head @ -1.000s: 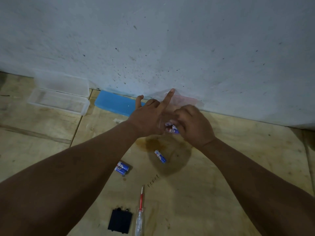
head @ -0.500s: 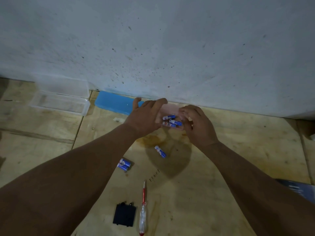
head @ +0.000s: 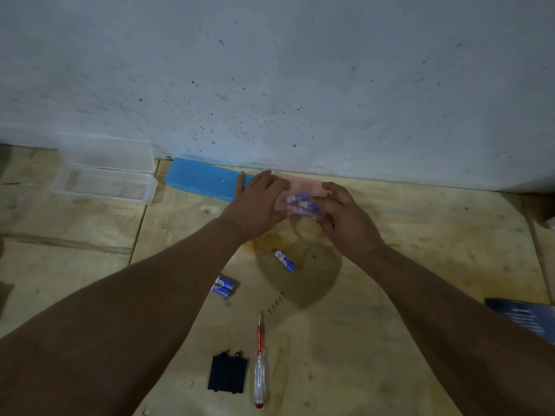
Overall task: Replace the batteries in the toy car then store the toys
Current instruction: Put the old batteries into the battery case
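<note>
While both forearms reach forward side by side, the hands meet at a pink translucent case (head: 303,187) lying against the wall (head: 300,70) on the plywood floor (head: 420,235). Left hand (head: 258,202) lies over the case's left end, fingers fairly straight; right hand (head: 342,214) curls round its right end — thumb underneath. Blue batteries (head: 298,202) show blurred inside it. Nearer lie a loose battery (head: 284,260), a battery pair (head: 222,286), a red-shafted screwdriver (head: 259,364) and a black cover (head: 227,373).
</note>
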